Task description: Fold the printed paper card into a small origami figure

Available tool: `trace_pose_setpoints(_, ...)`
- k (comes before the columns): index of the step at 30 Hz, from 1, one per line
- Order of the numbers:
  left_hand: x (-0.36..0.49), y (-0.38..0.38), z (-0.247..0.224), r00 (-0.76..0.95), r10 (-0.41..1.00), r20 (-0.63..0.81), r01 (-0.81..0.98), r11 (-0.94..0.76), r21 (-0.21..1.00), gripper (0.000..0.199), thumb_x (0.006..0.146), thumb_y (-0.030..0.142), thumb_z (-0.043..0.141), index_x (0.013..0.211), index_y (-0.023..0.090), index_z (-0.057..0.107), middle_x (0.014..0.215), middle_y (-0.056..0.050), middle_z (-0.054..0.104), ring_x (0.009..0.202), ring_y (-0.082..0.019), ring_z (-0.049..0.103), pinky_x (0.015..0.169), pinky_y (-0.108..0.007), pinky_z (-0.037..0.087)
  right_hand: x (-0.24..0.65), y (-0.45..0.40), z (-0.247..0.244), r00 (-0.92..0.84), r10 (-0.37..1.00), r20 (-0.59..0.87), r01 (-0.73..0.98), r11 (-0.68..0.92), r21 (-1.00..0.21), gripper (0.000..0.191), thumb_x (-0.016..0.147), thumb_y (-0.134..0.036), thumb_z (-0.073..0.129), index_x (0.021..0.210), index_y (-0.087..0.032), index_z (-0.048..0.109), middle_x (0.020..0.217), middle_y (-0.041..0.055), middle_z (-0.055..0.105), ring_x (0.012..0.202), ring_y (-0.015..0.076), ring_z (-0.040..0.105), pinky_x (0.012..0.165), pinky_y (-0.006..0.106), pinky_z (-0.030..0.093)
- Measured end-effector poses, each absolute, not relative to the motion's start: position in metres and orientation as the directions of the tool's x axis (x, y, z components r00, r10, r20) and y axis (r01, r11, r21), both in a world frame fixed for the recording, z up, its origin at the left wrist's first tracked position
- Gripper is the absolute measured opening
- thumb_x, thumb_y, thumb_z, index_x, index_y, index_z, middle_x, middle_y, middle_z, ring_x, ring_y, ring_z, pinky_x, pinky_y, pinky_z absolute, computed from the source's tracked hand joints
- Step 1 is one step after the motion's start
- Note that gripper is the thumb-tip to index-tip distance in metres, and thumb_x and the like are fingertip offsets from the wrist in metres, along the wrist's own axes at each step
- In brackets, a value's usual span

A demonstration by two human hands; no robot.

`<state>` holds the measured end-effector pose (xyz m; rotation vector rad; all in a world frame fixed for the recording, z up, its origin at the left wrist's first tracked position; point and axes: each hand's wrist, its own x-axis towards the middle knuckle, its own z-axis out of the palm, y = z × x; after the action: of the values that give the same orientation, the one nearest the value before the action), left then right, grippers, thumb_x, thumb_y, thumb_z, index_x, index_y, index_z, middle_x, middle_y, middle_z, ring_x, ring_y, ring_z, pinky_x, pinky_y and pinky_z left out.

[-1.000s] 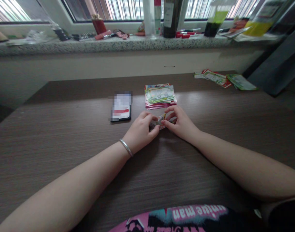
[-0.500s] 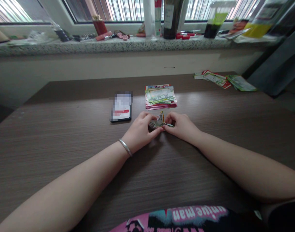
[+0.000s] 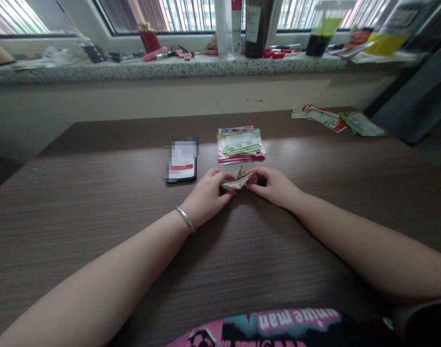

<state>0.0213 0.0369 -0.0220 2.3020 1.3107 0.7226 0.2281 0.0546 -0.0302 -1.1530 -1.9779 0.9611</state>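
Note:
A small folded paper (image 3: 238, 182), boat-like with a raised middle point, is held between my two hands just above the dark wooden table (image 3: 97, 202). My left hand (image 3: 212, 193), with a silver bangle at the wrist, pinches its left end between thumb and fingers. On the right end, my right hand (image 3: 271, 185) has its thumb and fingertips closed. Just beyond the paper lies a stack of colourful printed sheets (image 3: 241, 144). A phone (image 3: 182, 161) rests to the left of the stack. Parts of the folded paper are hidden by my fingers.
More printed slips (image 3: 325, 119) lie at the table's back right. Beyond the table, a stone window sill (image 3: 191, 69) holds a dark bottle (image 3: 255, 29), a cup of dark liquid (image 3: 316, 43), a red container (image 3: 149, 39) and pens.
The folded paper has turned and spread into a wider shape, with its patterned front edge now showing. My left thumb has drawn back left, and my right fingers have shifted along the paper.

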Motion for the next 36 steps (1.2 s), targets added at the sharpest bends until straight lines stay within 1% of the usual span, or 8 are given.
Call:
trace_pose_setpoints(7, 0.022, 0.037, -0.02, 0.387, 0.882, 0.268, 0.624, -0.465, 0.628, 0.028, 0.076, 0.012, 0.06, 0.104, 0.014, 0.06, 0.107, -0.007, 0.058, 0.104, -0.019, 0.056, 0.094, -0.035, 0.048, 0.23, 0.057, -0.032, -0.344, 0.897, 0.276, 0.503, 0.425, -0.753, 0.009, 0.082, -0.019, 0.059, 0.085, -0.018, 0.067, 0.093, 0.0065, 0.066, 0.091, 0.0195, 0.059, 0.083, 0.036, 0.047)
trace_pose_setpoints(11, 0.025, 0.035, -0.022, 0.34, 0.901, 0.27, 0.566, -0.426, 0.706, 0.034, 0.075, 0.009, 0.057, 0.107, 0.016, 0.056, 0.111, -0.007, 0.057, 0.1, -0.018, 0.058, 0.085, -0.032, 0.052, 0.229, 0.054, -0.031, -0.324, 0.913, 0.247, 0.432, 0.375, -0.82, 0.012, 0.086, -0.021, 0.055, 0.093, -0.02, 0.064, 0.096, 0.0049, 0.067, 0.088, 0.018, 0.061, 0.083, 0.036, 0.048)
trace_pose_setpoints(16, 0.03, 0.037, -0.029, 0.226, 0.957, 0.181, 0.228, -0.232, 0.946, 0.052, 0.077, 0.013, 0.06, 0.124, 0.019, 0.039, 0.114, -0.009, 0.058, 0.09, -0.015, 0.064, 0.078, -0.028, 0.054, 0.226, 0.051, -0.03, -0.229, 0.941, 0.249, 0.383, 0.322, -0.866, 0.009, 0.084, -0.025, 0.058, 0.091, -0.02, 0.062, 0.091, 0.0049, 0.07, 0.078, 0.0184, 0.064, 0.074, 0.035, 0.051)
trace_pose_setpoints(19, 0.031, 0.04, -0.031, 0.159, 0.981, 0.112, 0.036, -0.119, 0.992, 0.064, 0.078, 0.018, 0.064, 0.132, 0.021, 0.03, 0.114, -0.009, 0.059, 0.089, -0.014, 0.064, 0.079, -0.028, 0.055, 0.226, 0.052, -0.031, -0.228, 0.936, 0.27, 0.381, 0.34, -0.86, 0.011, 0.085, -0.027, 0.057, 0.093, -0.021, 0.061, 0.094, 0.0051, 0.07, 0.08, 0.0189, 0.065, 0.075, 0.036, 0.052)
trace_pose_setpoints(26, 0.03, 0.038, -0.026, 0.236, 0.969, 0.075, 0.053, -0.09, 0.995, 0.032, 0.078, 0.033, 0.069, 0.1, 0.014, 0.058, 0.098, -0.007, 0.067, 0.086, -0.015, 0.063, 0.08, -0.029, 0.053, 0.228, 0.052, -0.034, -0.261, 0.924, 0.281, 0.39, 0.367, -0.844, 0.009, 0.086, -0.025, 0.054, 0.094, -0.022, 0.057, 0.096, 0.0052, 0.069, 0.084, 0.0185, 0.065, 0.077, 0.037, 0.052)
trace_pose_setpoints(28, 0.031, 0.036, -0.025, 0.216, 0.972, 0.096, 0.103, -0.12, 0.987, 0.025, 0.079, 0.032, 0.067, 0.095, 0.014, 0.059, 0.095, -0.006, 0.067, 0.083, -0.014, 0.063, 0.08, -0.029, 0.053, 0.227, 0.05, -0.034, -0.238, 0.931, 0.277, 0.35, 0.348, -0.87, 0.009, 0.085, -0.026, 0.056, 0.092, -0.022, 0.052, 0.091, 0.0042, 0.068, 0.082, 0.018, 0.065, 0.073, 0.035, 0.053)
trace_pose_setpoints(33, 0.032, 0.036, -0.025, 0.167, 0.976, 0.14, 0.13, -0.162, 0.978, 0.018, 0.082, 0.03, 0.061, 0.094, 0.016, 0.059, 0.092, -0.004, 0.066, 0.077, -0.013, 0.063, 0.074, -0.028, 0.054, 0.222, 0.048, -0.032, -0.141, 0.966, 0.214, 0.092, 0.228, -0.969, 0.036, 0.076, -0.036, 0.067, 0.094, -0.025, 0.038, 0.074, -0.0031, 0.066, 0.069, 0.0156, 0.066, 0.06, 0.028, 0.052)
trace_pose_setpoints(36, 0.032, 0.037, -0.027, 0.175, 0.975, 0.135, 0.143, -0.161, 0.977, 0.019, 0.085, 0.03, 0.058, 0.096, 0.016, 0.058, 0.093, -0.004, 0.066, 0.073, -0.011, 0.063, 0.07, -0.026, 0.054, 0.221, 0.048, -0.031, -0.186, 0.969, 0.162, 0.071, 0.178, -0.981, 0.03, 0.077, -0.042, 0.064, 0.087, -0.024, 0.043, 0.071, -0.0029, 0.065, 0.068, 0.0148, 0.066, 0.057, 0.027, 0.051)
